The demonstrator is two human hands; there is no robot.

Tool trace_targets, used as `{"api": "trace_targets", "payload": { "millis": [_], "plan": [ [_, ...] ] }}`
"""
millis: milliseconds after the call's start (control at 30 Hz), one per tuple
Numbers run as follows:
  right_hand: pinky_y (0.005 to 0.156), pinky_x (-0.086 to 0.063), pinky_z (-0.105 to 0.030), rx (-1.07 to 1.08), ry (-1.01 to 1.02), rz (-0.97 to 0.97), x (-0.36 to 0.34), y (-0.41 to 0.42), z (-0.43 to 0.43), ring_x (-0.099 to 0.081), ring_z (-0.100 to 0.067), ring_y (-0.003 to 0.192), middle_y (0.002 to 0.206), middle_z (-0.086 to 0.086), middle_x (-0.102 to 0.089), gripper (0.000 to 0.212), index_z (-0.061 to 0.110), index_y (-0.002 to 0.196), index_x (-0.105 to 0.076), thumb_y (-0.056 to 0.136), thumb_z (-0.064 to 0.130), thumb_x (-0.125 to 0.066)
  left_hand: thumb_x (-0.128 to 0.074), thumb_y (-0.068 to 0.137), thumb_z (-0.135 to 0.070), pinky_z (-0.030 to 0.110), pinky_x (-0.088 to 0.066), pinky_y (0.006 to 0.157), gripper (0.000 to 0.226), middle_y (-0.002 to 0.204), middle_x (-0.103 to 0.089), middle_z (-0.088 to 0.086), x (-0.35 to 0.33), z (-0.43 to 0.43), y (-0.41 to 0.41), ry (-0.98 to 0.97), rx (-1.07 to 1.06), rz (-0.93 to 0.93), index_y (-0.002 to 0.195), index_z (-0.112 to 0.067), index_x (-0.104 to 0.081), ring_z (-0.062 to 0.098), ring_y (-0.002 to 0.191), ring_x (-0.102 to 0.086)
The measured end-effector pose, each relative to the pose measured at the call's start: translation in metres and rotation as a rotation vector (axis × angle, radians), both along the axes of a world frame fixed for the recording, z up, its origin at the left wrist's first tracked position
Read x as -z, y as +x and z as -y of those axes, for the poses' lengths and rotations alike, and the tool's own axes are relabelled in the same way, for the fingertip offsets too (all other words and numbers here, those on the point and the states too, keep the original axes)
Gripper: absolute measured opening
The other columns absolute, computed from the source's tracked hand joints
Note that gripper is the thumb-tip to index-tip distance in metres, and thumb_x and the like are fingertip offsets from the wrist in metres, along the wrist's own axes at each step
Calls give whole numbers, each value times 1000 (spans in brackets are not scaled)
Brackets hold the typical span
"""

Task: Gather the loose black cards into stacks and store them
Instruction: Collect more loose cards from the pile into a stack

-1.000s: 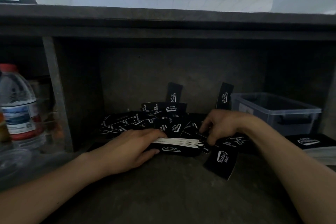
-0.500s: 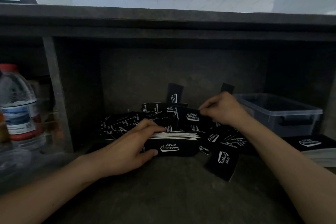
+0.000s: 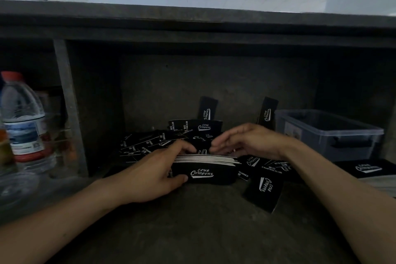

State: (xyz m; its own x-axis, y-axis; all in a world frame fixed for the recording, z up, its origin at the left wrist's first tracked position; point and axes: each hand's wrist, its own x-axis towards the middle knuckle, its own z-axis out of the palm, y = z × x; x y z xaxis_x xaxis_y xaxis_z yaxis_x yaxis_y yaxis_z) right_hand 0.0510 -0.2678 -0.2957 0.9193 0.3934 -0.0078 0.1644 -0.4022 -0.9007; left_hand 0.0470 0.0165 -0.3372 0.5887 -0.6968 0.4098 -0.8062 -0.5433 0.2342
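Water bottle (image 3: 22,118) with a red cap stands at the far left, behind a grey upright divider (image 3: 68,103) that closes off the dim recess. Right of the divider, loose black cards (image 3: 147,143) printed with white script lie scattered and overlapping on the worktop (image 3: 192,231) near the back wall. The left hand (image 3: 154,169) grips the left end of a stack of black cards (image 3: 203,170) standing on its long edge, thumb pressed on the front face and fingers curled over the white top edges. Behind the stack, two upright cards (image 3: 207,109) lean against the back wall, well apart from each other. The right hand (image 3: 246,139) hovers just behind the stack's top edge with its fingers loosely curved downward; whether it pinches a card I cannot tell, as the fingertips are lost against the dark pile. In front of the right wrist a single card (image 3: 264,193) lies flat, tilted, near the worktop's front. Further right sits a clear plastic bin (image 3: 330,133), and just in front of it a second stack (image 3: 368,169) lies flat at the frame's edge.
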Motion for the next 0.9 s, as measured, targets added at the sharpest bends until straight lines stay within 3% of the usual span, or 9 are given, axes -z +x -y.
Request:
{"api": "trace_targets", "payload": {
  "millis": [67,167,233,367,500,567,700,833,900],
  "plan": [
    [100,-48,-31,94,11,156,9,11,-4,-63,-16,118,122,-2,-70,42,12,120,-68,94,-8,-41,-68,89,-32,12,-44,81,41,112,-59,-24,-1,0,-1,32,1,42,124,-40,-48,-13,96,-55],
    [115,-32,-24,80,-244,334,27,28,-17,-49,-6,131,138,6,-59,51,29,117,-69,87,-10,-53,-62,88,-41,23,-48,93,41,117,-54,-29,-2,-2,-2,71,-13,79,127,-44,-49,-9,109,-54],
    [115,-27,-21,33,-447,359,31,37,-19,-44,-4,132,142,7,-54,45,27,118,-70,87,-3,-59,-58,86,-48,27,-49,97,49,121,-52,-29,-2,-2,-2,83,-23,77,133,-47,-44,-7,111,-55],
    [99,-47,-27,113,-705,429,25,40,-8,-60,-11,110,118,7,-66,23,29,108,-70,85,26,-71,-51,85,-56,30,-49,98,63,126,-49,-27,2,-3,1,100,-46,73,145,-48,-33,-2,111,-58],
    [104,-33,-18,151,-740,500,29,43,0,-50,-14,129,140,5,-55,10,31,93,-71,84,28,-73,-45,84,-61,26,-46,101,74,124,-43,-29,2,-3,2,102,-55,78,153,-43,-26,-7,114,-51],
    [100,-41,-18,146,-667,426,30,43,1,-56,-12,120,132,4,-61,13,33,91,-67,85,24,-74,-46,85,-59,25,-47,100,74,125,-39,-29,1,-2,1,94,-46,66,154,-42,-25,-8,112,-50],
    [66,-43,-7,174,-577,407,28,44,3,-58,-2,80,110,-1,-66,40,18,119,-62,82,23,-78,-53,89,-52,24,-44,105,71,137,-30,-29,3,-2,1,65,-40,54,154,-40,-28,-7,120,-47],
    [98,-45,-22,193,-754,402,33,53,8,-58,-14,114,131,-2,-60,49,23,132,-60,87,37,-72,-51,87,-58,23,-38,113,74,152,-19,-23,3,-2,2,64,-43,62,155,-37,-29,-10,134,-34],
    [96,-44,-23,210,-732,391,34,52,9,-57,-14,113,128,1,-61,44,23,125,-64,86,40,-73,-42,82,-65,25,-37,115,80,156,-15,-22,4,-2,3,57,-46,72,155,-36,-29,-10,139,-28]
  ]
}}
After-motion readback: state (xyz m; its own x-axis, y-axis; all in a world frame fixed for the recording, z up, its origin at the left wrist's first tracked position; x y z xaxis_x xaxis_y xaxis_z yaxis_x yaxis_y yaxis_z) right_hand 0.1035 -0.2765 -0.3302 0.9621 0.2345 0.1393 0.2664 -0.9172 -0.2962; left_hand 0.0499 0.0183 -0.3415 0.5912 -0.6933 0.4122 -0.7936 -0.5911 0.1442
